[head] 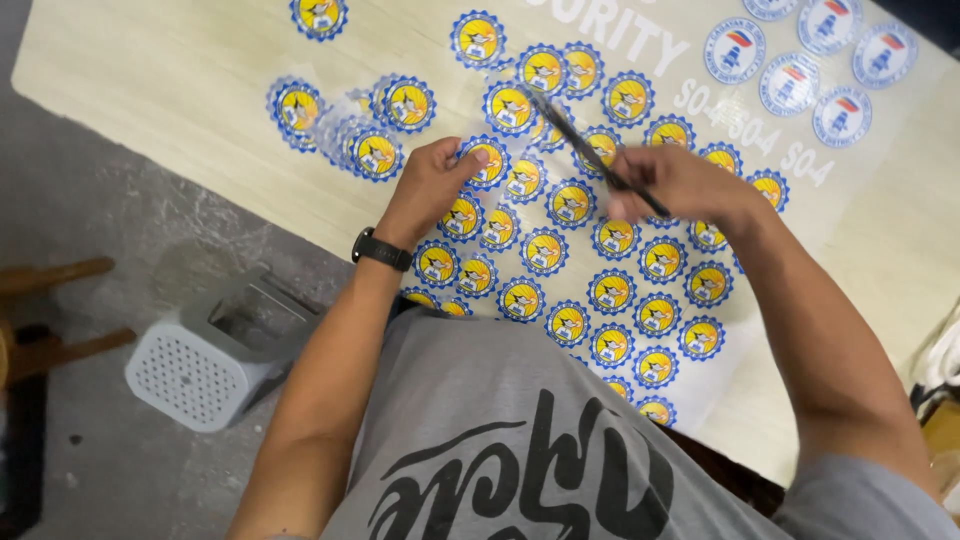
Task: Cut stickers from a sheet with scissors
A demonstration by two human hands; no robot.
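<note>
A sheet of round blue-and-yellow stickers lies on a pale wooden table in front of me. My left hand presses on the sheet, its fingertips on one sticker. My right hand grips a thin dark tool, like tweezers or a blade, whose tip points up-left over the stickers. A black watch sits on my left wrist.
Loose peeled stickers lie at the table's left. Several white-and-blue round stickers and white cut letters sit at the far right. A grey plastic stool stands on the concrete floor to my left, wooden chair legs beyond it.
</note>
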